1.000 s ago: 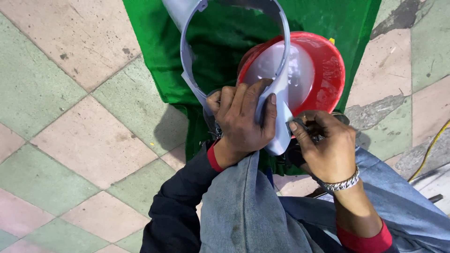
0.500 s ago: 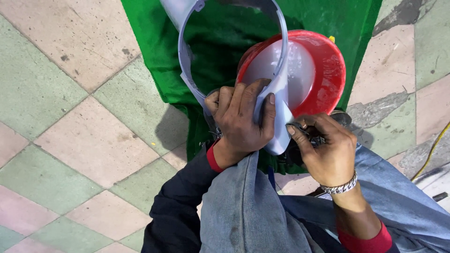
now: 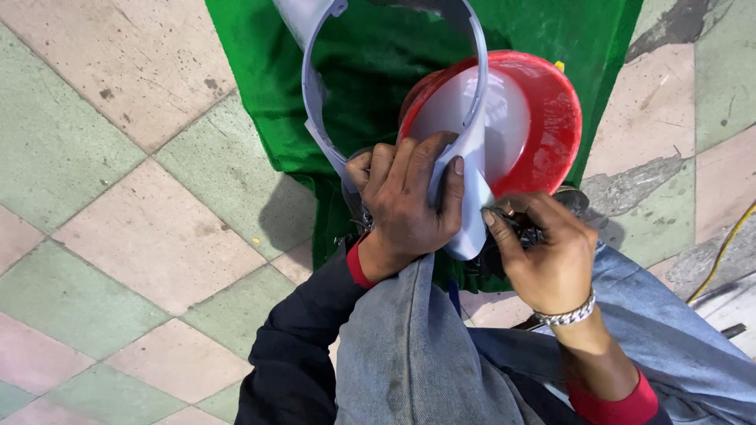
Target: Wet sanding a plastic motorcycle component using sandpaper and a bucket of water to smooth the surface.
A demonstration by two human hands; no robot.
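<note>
A pale grey plastic ring-shaped housing (image 3: 312, 94) stands on edge over a green cloth (image 3: 370, 71). My left hand (image 3: 405, 201) clasps its lower part, fingers wrapped over the rim. My right hand (image 3: 547, 252), with a metal bracelet on the wrist, pinches a small dark part (image 3: 516, 224) against the housing's lower right end. What that part is I cannot make out. Behind the ring sits a red plastic bowl (image 3: 551, 118) with a white disc (image 3: 504, 118) inside.
The floor is tiled in pink and pale green squares (image 3: 142, 236). A yellow cable (image 3: 720, 252) runs along the right edge. My knees in blue jeans (image 3: 409, 362) fill the lower middle.
My right hand has shifted slightly on the small dark part. My left hand and the housing stay where they were.
</note>
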